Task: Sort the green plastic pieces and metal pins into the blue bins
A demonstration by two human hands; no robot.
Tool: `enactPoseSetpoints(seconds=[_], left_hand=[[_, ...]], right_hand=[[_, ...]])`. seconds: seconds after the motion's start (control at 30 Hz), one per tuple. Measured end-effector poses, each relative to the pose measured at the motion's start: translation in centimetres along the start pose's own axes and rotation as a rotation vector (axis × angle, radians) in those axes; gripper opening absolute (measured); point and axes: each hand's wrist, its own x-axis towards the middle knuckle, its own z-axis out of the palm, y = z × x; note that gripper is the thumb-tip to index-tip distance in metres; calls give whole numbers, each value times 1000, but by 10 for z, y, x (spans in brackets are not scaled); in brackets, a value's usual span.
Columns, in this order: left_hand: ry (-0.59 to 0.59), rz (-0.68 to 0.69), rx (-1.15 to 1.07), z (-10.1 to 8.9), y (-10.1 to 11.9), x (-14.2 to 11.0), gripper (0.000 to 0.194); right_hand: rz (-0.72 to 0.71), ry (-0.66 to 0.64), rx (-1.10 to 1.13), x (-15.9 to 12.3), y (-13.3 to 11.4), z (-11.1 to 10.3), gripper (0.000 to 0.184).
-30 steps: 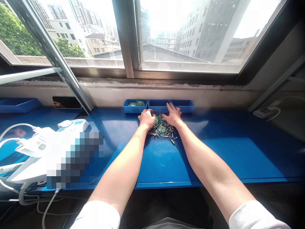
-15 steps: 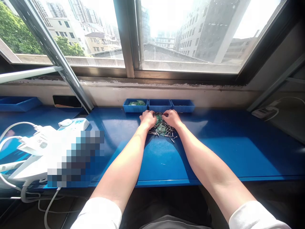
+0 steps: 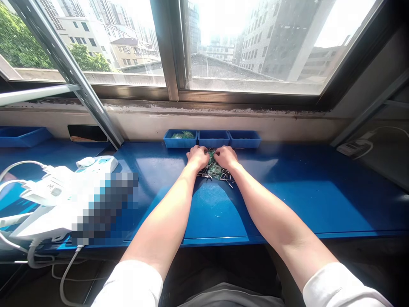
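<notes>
Currently I log my left hand and right hand, fingers curled down over a heap of metal pins at centre; any grip is hidden, so I cannot tell. Three blue trays sit just beyond

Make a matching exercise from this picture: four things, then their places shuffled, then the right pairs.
Things:
1. Blue plastic tray holding green pieces
2. Loose pile of steel pins
3. White power strip
4. Right hand

Places:
A. On the blue bench, left of the pile
B. Resting on the pile's right side
C. Against the pale wall
D. Partly under the left hand

Pairs: 1C, 2D, 3A, 4B
</notes>
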Motion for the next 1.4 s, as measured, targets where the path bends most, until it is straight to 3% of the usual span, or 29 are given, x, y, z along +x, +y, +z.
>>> enactPoseSetpoints(seconds=[0.27, 0.43, 0.6, 0.77, 1.17, 1.4], left_hand=[[10, 16, 8, -2, 2, -1, 29], [102, 138, -74, -9, 13, -6, 32], [78, 250, -129, -14, 17, -9, 28], [110, 305, -197, -12, 13, -6, 22], [80, 306, -215, -16, 15, -10, 22], [109, 296, -168, -12, 15, -10, 24]], right_hand=[[-61, 47, 14, 0, 0, 2, 20], [-97, 77, 223, -1, -1, -2, 26], [-118, 66, 443, -3, -2, -8, 20], [13, 64, 691, 2, 1, -6, 23], [97, 38, 837, 7, 2, -2, 23], [57, 5, 1001, -1, -6, -15, 32]])
